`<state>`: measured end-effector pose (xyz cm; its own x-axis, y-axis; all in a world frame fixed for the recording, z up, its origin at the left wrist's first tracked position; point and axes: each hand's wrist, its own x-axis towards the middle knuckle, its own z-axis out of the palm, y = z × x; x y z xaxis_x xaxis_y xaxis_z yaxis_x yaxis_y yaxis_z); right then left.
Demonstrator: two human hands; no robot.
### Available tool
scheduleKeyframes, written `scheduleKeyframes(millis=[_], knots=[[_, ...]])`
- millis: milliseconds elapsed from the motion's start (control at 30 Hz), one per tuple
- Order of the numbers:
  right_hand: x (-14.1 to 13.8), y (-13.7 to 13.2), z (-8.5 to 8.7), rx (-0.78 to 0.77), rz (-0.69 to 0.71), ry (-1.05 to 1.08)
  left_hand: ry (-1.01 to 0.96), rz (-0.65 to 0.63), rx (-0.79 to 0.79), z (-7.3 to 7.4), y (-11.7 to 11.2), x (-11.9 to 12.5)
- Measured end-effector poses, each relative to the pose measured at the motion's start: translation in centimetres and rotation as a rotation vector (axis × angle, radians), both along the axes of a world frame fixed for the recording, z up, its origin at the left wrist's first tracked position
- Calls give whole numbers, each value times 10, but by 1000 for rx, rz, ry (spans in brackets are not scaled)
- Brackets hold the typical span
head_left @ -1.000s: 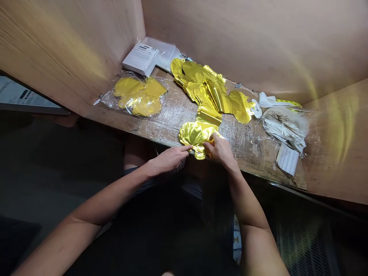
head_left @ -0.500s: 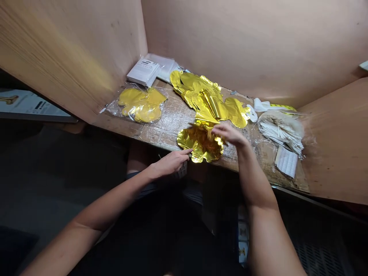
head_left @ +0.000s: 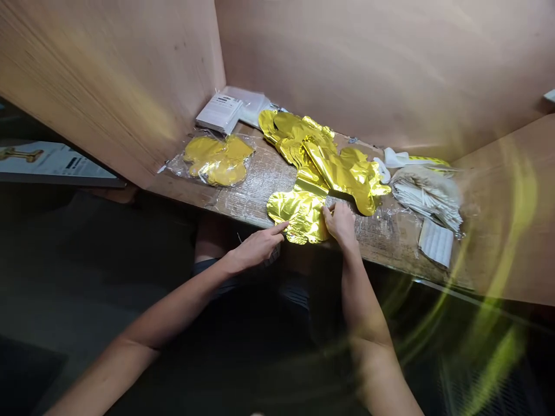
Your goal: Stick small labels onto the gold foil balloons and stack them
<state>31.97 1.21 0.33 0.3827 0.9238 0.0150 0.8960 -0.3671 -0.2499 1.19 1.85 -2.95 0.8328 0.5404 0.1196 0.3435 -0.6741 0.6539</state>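
A gold foil balloon (head_left: 299, 211), flat and with rounded lobes, lies at the front edge of the shelf. My left hand (head_left: 258, 245) is at its lower left edge, index finger stretched over the foil and the other fingers curled below. At its right edge my right hand (head_left: 341, 222) is closed, thumb and fingers pinching the foil. Just behind, more flat gold balloons (head_left: 299, 136) lie in an overlapping pile, and one folded-over piece (head_left: 347, 173) spreads to the right.
Left of the pile lies a clear bag with gold foil (head_left: 219, 159). White printed cards (head_left: 220, 112) are stacked in the back left corner. On the right are a bundle of thin white sticks (head_left: 427, 196) and a white ribbed pad (head_left: 436, 242). Wooden panels (head_left: 347, 63) enclose the shelf.
My right hand has come down from above the foil to its right edge. The front balloon's dark, shaded surface now lies flatter and bright. A folded gold piece has spread rightward.
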Motion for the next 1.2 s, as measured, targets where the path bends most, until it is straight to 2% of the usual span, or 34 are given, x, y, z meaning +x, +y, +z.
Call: scheduleKeyframes(millis=[100,167,233,333,433,533,667,867,1000,1100,1133,1200], knots=[[-24,-16,-4,15,57,-40,-117,0,-67,6,12,-22],[-36,-23,4,105,84,-55,-219,87,-155,14,16,-41],[-51,-31,16,247,143,-13,-328,206,-317,23,13,-57],[-82,-45,36,310,401,292,-458,322,-611,36,-1,-69],[-117,-56,48,225,637,515,-521,402,-703,44,-16,-66],[-139,-60,48,221,700,506,-552,442,-640,46,-24,-56],[-148,-59,39,342,680,433,-594,434,-542,41,-31,-43],[-161,-63,28,503,607,224,-473,549,-232,36,-39,-31],[-171,-70,23,509,599,271,-451,550,-114,34,-43,-29],[-171,-77,23,459,578,366,-433,541,-71,27,-45,-32],[-168,-78,25,435,532,432,-420,536,-72,23,-45,-34],[-155,-76,29,365,351,606,-392,495,-92,17,-43,-38]])
